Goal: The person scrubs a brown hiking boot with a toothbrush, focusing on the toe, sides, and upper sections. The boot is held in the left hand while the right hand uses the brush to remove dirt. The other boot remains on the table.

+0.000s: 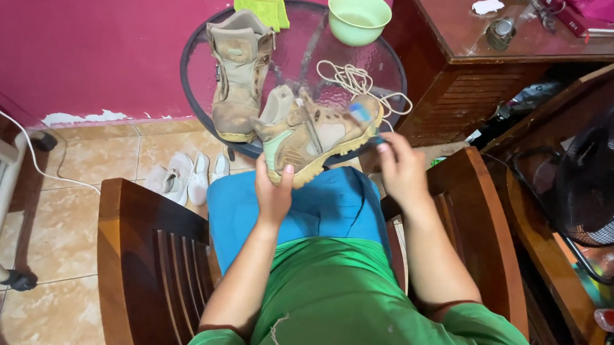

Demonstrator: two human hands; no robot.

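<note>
Scrubbing goes best while the left hand [273, 192] grips the dusty tan suede boot [315, 135] firmly by its sole over the round glass bench [202, 37], the right hand [398, 166] pinching a small blue brush [361, 114] at the toe.

The boot [315, 135] you hold in your left hand [273, 192] looks like matt tan suede with mesh cloth panels, scuffed and dusty, on a pale rubbery sole. The second boot [237, 73] wears the same dull, soiled finish. Under them, the round tabletop [299, 41] is textured glass in a dark rim. The bowl [359, 16] looks like smooth pale green plastic, the laces [352, 78] woven cord. Your chair [144, 255] is dark, glossy varnished wood; the floor tiles [56, 224] shine.
</note>
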